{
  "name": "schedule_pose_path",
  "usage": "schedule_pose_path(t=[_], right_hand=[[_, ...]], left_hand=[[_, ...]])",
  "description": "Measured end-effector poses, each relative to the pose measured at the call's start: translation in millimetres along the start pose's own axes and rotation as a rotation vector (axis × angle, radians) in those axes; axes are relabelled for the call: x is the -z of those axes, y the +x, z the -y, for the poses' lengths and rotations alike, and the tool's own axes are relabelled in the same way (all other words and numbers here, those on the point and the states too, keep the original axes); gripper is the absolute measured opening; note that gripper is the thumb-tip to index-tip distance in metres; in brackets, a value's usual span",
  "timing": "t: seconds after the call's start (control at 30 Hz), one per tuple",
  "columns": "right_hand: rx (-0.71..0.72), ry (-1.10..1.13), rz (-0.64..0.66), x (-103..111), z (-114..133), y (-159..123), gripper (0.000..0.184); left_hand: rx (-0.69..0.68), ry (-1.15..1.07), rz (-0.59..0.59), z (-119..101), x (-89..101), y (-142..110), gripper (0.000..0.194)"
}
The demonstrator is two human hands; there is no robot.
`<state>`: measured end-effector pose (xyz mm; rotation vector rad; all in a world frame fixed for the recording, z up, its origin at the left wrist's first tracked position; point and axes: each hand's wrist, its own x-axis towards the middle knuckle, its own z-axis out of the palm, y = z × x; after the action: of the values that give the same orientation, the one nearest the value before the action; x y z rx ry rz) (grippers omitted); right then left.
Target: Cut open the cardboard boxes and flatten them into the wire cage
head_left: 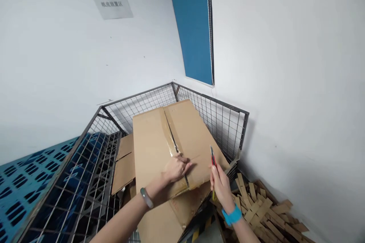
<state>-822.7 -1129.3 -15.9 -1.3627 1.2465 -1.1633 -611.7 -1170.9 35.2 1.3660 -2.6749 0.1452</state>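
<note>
A large brown cardboard box (151,136) lies tilted in front of me, its top seam slit open lengthwise. Clear packing tape (170,140) clings along the seam, wrinkled and torn. My left hand (177,168) is closed at the slit, its fingertips curled at the flap edge and partly hidden. A grey-green bangle is on that wrist. To the right of the box top, my right hand (219,182) grips a red utility knife (213,157), blade out and pointing up, apart from the cardboard. A blue band circles the right wrist.
A wire mesh cage (225,119) surrounds the box. Flattened cardboard (125,165) stands at its left inside. Cardboard strips (265,212) heap at lower right. A blue plastic pallet (31,182) lies beyond the left mesh. White walls, a sign (111,3) and a blue blind (192,26) are behind.
</note>
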Motion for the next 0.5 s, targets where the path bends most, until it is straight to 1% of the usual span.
schedule_pose_path(t=[0.03,0.1,0.17,0.2,0.23,0.3,0.4,0.5], right_hand=[[0.058,-0.060,0.021,7,-7,-19,0.050],[0.262,-0.284,0.120,16,-21,-52,0.044],[0.475,-0.543,0.169,16,-30,-73,0.039],[0.555,-0.651,0.162,13,-32,-78,0.039],[0.616,-0.738,0.141,9,-32,-80,0.039],[0.697,-0.846,0.099,0,-29,-78,0.040],[0.749,-0.910,0.061,-6,-21,-71,0.043],[0.779,-0.953,0.067,-4,-19,-67,0.044]], left_hand=[[0.014,0.002,0.008,2,3.0,2,0.059],[0.028,0.009,0.023,4,6.9,5,0.061],[0.024,0.018,0.039,3,8.1,7,0.062],[0.017,0.021,0.046,2,8.0,9,0.062],[0.008,0.023,0.053,1,7.5,10,0.061],[0.001,0.027,0.064,-1,6.1,12,0.060],[0.017,0.041,0.066,-4,4.4,13,0.057],[0.043,0.055,0.062,-4,4.3,12,0.053]])
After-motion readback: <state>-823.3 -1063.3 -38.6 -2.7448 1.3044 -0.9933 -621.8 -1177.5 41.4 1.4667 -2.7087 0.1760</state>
